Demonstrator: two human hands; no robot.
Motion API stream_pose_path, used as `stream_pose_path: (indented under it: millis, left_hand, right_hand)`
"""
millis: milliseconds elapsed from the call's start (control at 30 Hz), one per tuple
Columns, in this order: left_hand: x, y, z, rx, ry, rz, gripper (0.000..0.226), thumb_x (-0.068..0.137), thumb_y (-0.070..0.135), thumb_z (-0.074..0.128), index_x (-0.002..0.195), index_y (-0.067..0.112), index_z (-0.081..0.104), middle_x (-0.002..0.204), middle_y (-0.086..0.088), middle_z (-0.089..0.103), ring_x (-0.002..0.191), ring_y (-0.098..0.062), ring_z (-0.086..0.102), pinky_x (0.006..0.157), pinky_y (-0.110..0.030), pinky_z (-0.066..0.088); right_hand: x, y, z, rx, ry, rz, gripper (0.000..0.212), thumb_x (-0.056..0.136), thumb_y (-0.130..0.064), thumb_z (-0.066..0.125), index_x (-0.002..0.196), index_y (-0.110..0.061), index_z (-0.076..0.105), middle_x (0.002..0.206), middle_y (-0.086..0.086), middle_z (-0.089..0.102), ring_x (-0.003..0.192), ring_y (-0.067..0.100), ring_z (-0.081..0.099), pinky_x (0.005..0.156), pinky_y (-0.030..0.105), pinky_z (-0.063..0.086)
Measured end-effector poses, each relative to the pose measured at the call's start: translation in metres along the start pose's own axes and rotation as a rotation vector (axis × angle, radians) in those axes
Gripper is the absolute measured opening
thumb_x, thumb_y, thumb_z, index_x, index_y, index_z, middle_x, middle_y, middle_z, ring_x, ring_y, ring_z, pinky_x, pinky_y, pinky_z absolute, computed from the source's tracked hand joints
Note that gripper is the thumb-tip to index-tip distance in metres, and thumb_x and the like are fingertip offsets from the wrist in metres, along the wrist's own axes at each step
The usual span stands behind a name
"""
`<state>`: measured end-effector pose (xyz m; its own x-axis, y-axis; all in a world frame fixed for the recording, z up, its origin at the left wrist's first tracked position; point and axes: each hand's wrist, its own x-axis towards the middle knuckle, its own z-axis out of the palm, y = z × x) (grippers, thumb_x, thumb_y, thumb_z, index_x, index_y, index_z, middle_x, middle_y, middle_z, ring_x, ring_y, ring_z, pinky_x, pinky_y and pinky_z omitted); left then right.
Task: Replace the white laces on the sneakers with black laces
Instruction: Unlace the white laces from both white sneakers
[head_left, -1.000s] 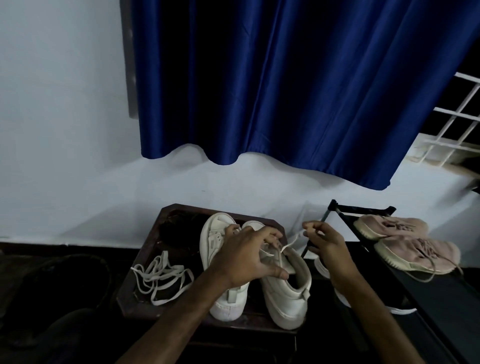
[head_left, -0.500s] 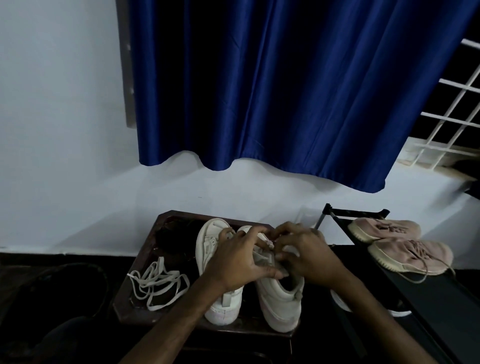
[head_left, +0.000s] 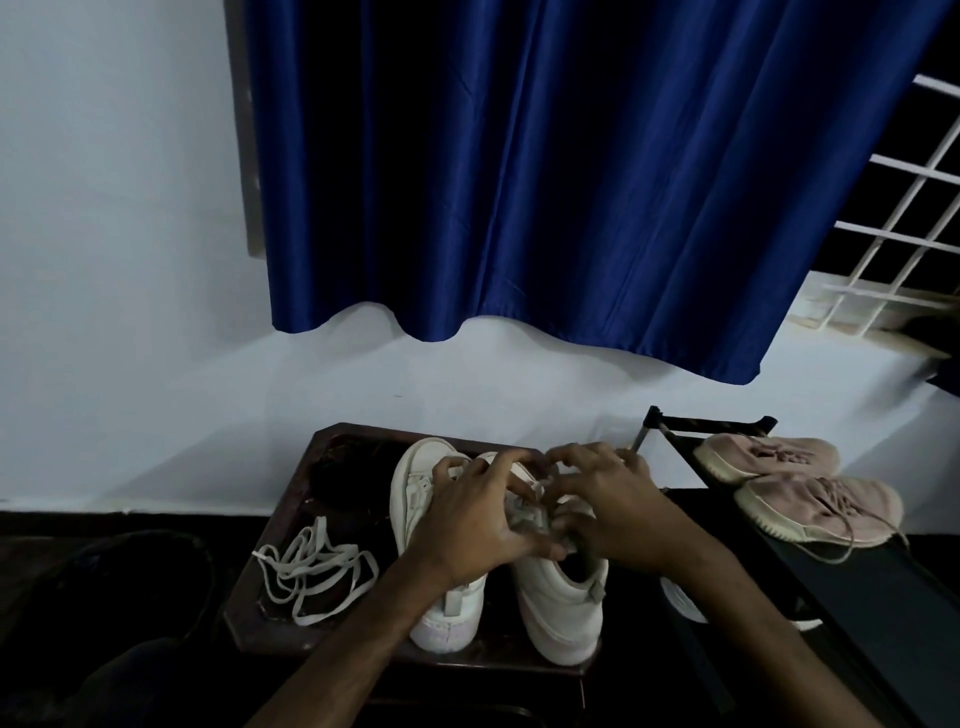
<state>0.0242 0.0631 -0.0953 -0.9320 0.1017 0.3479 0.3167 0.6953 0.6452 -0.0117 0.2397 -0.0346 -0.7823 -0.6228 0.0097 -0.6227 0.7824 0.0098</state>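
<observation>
Fingers: we see the fingers (head_left: 524, 486) of both hands bunched over the throat of the right sneaker (head_left: 558, 587), curled in and pinching at the white lace (head_left: 530, 512) threaded there; we cannot tell exactly which strand each tip holds.
Left hand: our left hand (head_left: 478, 519) reaches across the left sneaker (head_left: 431, 519), thumb pressed low by the tongue, clenched on lace or eyelet flap.
Right hand: our right hand (head_left: 613, 512) comes in from the right side, fingertips meeting the left ones over the eyelets, also closed on the lace.
Task's thing: the lace to come out lies directly under and between the two sets of fingertips, on the sneaker's upper face.
Long axis: the right sneaker runs heel toward us, toe toward the wall (head_left: 130, 312), so the eyelet rows run away from us and the lace crosses them side to side.
Nearer hand: both touch it; the right hand has the freer line, we judge, for drawing a strand out to the right.
Loose lace: a removed white lace (head_left: 314, 569) lies heaped on the counter (head_left: 260, 613), left of the left sneaker and apart from it.
Black laces: a dark mass at the counter's far corner is too dim to name.
Stage: we judge the unlacing of the second sneaker is under way.
Bystanders: pink shoes (head_left: 789, 486) rest on a rack (head_left: 857, 597) to the right, well apart.
</observation>
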Motion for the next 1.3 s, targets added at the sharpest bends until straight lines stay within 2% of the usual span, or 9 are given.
stream_pose_path:
  millis: [167,500,633,767,900,1000,1067,1167,1300]
  left_hand:
    - [0.001,0.001,-0.001,-0.008,-0.013,-0.006,0.087,0.052,0.082,0.068,0.125,0.050,0.033,0.100,0.027,0.065,0.105,0.012,0.046,0.105,-0.033,0.018]
    - [-0.001,0.002,-0.003,-0.027,-0.020,-0.021,0.089,0.054,0.074,0.075,0.130,0.048,0.035,0.102,0.024,0.066,0.111,0.009,0.047,0.107,-0.034,0.016]
    - [-0.001,0.002,-0.003,-0.015,-0.005,-0.001,0.086,0.053,0.079,0.071,0.124,0.049,0.034,0.099,0.027,0.066,0.098,0.022,0.038,0.102,-0.030,0.015]
    - [0.000,0.001,-0.002,0.003,-0.016,-0.006,0.090,0.052,0.083,0.068,0.127,0.046,0.034,0.100,0.027,0.065,0.097,0.021,0.036,0.102,-0.030,0.015]
    - [-0.002,0.001,-0.002,-0.003,-0.008,0.013,0.087,0.053,0.081,0.069,0.124,0.050,0.032,0.097,0.029,0.064,0.097,0.020,0.038,0.101,-0.028,0.013]
    - [-0.001,0.002,-0.003,0.002,0.018,0.012,0.088,0.053,0.079,0.070,0.126,0.049,0.033,0.100,0.028,0.063,0.107,0.011,0.045,0.103,-0.029,0.015]
    - [-0.001,0.002,-0.003,-0.008,0.012,0.008,0.088,0.054,0.077,0.072,0.129,0.047,0.036,0.102,0.026,0.064,0.110,0.009,0.046,0.104,-0.030,0.015]
    - [-0.002,0.000,-0.002,-0.005,0.018,0.043,0.083,0.056,0.081,0.069,0.124,0.050,0.033,0.100,0.027,0.064,0.100,0.019,0.039,0.103,-0.030,0.014]
    - [-0.001,-0.002,-0.002,0.015,0.002,0.055,0.080,0.057,0.084,0.062,0.123,0.049,0.034,0.098,0.026,0.062,0.101,0.015,0.041,0.104,-0.031,0.016]
  right_hand:
    - [-0.003,-0.009,-0.004,-0.055,0.065,0.072,0.036,0.082,-0.038,0.066,0.115,-0.030,0.055,0.134,-0.013,0.038,0.127,0.012,0.036,0.113,0.049,0.020]
    - [-0.001,-0.013,0.026,0.068,0.097,0.123,0.026,0.083,-0.033,0.060,0.108,-0.033,0.068,0.137,-0.015,0.043,0.129,0.016,0.037,0.111,0.052,0.020]
    - [-0.007,0.002,0.010,-0.030,0.246,0.180,0.014,0.081,-0.040,0.064,0.092,-0.035,0.071,0.124,-0.016,0.051,0.121,0.012,0.045,0.110,0.058,0.022]
    - [-0.003,0.031,-0.015,-0.144,0.505,0.429,0.012,0.077,-0.028,0.074,0.089,-0.028,0.071,0.114,-0.006,0.055,0.107,0.022,0.055,0.100,0.057,0.035]
    - [-0.002,0.015,0.001,0.076,0.298,0.300,0.039,0.088,-0.036,0.066,0.125,-0.032,0.056,0.145,-0.008,0.034,0.130,0.018,0.039,0.107,0.055,0.036]
    - [-0.006,0.000,0.007,0.072,0.126,0.063,0.029,0.089,-0.033,0.061,0.117,-0.036,0.061,0.144,-0.013,0.034,0.130,0.013,0.035,0.105,0.049,0.036]
    - [-0.003,-0.004,0.012,-0.004,0.040,0.039,0.025,0.088,-0.034,0.057,0.113,-0.036,0.064,0.141,-0.015,0.038,0.130,0.014,0.034,0.105,0.045,0.031]
    - [0.005,0.003,0.019,0.043,0.161,0.031,0.018,0.082,-0.036,0.055,0.091,-0.033,0.071,0.120,-0.020,0.056,0.112,0.008,0.052,0.097,0.038,0.037]
    - [0.022,0.053,-0.001,0.255,0.534,0.353,0.012,0.082,-0.021,0.075,0.074,-0.027,0.068,0.089,-0.012,0.066,0.071,0.007,0.060,0.069,0.033,0.052]
